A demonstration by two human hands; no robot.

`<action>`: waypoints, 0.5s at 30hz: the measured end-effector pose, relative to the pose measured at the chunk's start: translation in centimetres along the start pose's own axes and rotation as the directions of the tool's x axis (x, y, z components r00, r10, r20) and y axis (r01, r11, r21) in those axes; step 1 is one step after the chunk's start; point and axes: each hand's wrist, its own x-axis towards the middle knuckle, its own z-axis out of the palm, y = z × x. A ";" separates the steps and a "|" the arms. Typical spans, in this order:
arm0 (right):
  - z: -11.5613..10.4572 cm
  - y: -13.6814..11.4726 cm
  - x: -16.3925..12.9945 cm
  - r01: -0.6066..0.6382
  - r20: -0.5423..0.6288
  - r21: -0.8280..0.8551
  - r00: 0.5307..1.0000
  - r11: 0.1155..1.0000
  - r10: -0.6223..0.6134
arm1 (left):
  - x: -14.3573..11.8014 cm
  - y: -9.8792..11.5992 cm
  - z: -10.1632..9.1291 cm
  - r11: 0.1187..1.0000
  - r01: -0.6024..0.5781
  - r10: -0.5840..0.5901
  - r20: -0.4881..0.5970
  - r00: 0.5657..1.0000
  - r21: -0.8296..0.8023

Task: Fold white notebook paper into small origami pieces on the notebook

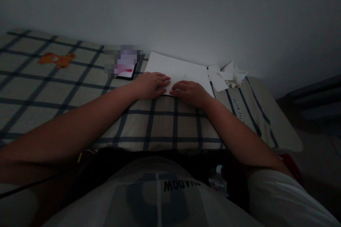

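We see both hands flat on a white sheet of paper that lies on the bed, against its far edge by the wall. Our left hand presses the sheet's near left corner, fingers stretched out and together, gripping nothing. Our right hand lies just beside it on the sheet's near edge, fingers slightly curled, palm down, also gripping nothing. A small fold of paper rises between the two hands. A phone lies just left of the sheet. Torn paper scraps pile up to its right, near the bed's far right corner. The checked bedcover carries an orange bear print.
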 end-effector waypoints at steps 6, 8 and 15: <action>0.2 0.2 -0.5 -0.030 -0.005 0.065 1.000 0.997 0.030 | 0.0 0.0 0.1 1.000 0.013 -0.013 0.009 1.000 0.019; 0.4 0.2 -0.6 -0.027 -0.035 0.068 0.999 0.997 0.030 | -0.1 -0.1 0.3 1.000 0.006 -0.006 -0.013 1.000 0.013; 1.0 0.3 -0.4 -0.090 -0.132 0.012 0.987 0.996 0.090 | 0.0 0.3 0.0 1.000 0.011 -0.011 -0.033 0.999 0.013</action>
